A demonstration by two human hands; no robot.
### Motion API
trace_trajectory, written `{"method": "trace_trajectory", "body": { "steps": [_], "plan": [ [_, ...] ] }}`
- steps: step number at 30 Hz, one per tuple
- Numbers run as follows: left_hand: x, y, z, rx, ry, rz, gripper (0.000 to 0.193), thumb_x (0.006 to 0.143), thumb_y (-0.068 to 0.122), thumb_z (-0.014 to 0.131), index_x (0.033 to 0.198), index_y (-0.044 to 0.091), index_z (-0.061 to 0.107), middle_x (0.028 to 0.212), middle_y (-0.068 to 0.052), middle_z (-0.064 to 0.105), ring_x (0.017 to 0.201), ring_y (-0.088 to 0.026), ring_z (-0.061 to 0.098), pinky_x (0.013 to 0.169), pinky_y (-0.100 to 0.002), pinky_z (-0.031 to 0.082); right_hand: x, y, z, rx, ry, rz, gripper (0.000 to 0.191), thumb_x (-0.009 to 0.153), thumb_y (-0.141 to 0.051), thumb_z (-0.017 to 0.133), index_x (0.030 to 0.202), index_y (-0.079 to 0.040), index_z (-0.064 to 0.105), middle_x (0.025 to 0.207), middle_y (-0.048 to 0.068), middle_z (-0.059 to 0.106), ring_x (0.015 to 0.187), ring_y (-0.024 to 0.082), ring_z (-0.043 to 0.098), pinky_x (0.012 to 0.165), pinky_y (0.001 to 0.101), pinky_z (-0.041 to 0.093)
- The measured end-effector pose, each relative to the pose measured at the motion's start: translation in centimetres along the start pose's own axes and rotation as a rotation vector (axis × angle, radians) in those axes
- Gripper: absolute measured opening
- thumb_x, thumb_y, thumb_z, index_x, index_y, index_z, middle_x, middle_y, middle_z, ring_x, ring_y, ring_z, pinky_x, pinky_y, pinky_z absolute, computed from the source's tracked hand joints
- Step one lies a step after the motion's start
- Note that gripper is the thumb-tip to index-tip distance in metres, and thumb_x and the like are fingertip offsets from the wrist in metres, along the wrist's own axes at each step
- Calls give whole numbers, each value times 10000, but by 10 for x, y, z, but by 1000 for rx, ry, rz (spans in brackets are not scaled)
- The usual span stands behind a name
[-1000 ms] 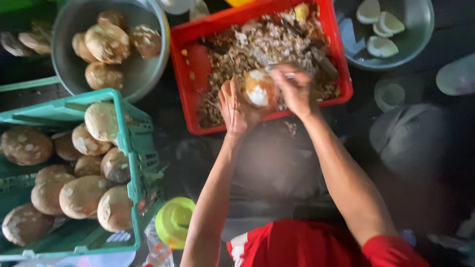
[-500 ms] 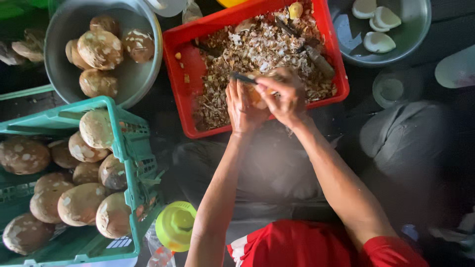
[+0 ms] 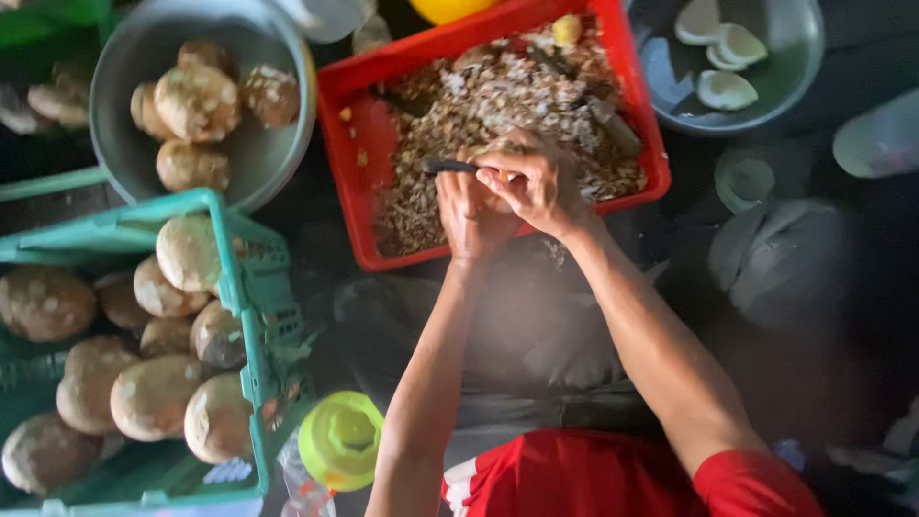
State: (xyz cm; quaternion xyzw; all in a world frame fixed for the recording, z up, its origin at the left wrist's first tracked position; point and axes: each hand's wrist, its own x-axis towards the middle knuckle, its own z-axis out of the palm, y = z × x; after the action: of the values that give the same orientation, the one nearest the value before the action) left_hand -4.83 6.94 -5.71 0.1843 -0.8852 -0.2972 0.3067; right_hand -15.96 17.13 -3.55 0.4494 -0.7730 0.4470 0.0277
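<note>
At the far left a green plastic crate (image 3: 239,287) holds a heap of brown, husked coconuts (image 3: 153,393), with one more (image 3: 189,251) perched on its rim. Above it a grey metal basin (image 3: 124,124) contains several more of the same round coconuts (image 3: 196,101). Just below the crate's corner sits a yellow-green bottle cap (image 3: 341,440). In the middle, a red plastic tray (image 3: 369,105) is filled with brown and white shavings (image 3: 459,105), and both hands meet over its near edge. The left hand (image 3: 469,213) is cupped around a small coconut piece (image 3: 488,153), mostly hidden between the two palms. The right hand (image 3: 538,184) is clenched on a dark-handled knife (image 3: 448,167), whose tip points left beyond the fingers. At the upper right another grey bowl (image 3: 799,57) contains peeled white coconut pieces (image 3: 725,89) lying in water. Below the arms, a red shirt (image 3: 593,479) fills the bottom edge.
</note>
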Motion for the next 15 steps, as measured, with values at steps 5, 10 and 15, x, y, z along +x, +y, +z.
{"method": "trace_trajectory", "body": {
  "steps": [5,10,15],
  "plan": [
    [6,4,2,-4,86,28,925,690,288,881,1400,-81,416,1334,-320,497,1217,-493,526,1000,-547,498,1,23,10,327,-4,285,260,998,-248,734,1147,-35,755,988,80,767,917,200,709,838,355,569],
    [1,3,6,54,55,43,949,644,186,841,1452,-68,413,1414,-318,496,1309,-505,501,1098,-569,471,-8,32,17,338,76,115,227,1036,-207,727,1151,-11,747,1102,112,753,1012,214,733,904,370,587],
    [-5,1,8,-20,236,197,893,791,218,897,1477,-29,383,1458,-303,467,1339,-476,489,1114,-545,445,-11,27,6,328,46,-6,230,1034,-239,689,1033,-19,756,1000,111,773,870,182,730,814,357,590]
  ]
}}
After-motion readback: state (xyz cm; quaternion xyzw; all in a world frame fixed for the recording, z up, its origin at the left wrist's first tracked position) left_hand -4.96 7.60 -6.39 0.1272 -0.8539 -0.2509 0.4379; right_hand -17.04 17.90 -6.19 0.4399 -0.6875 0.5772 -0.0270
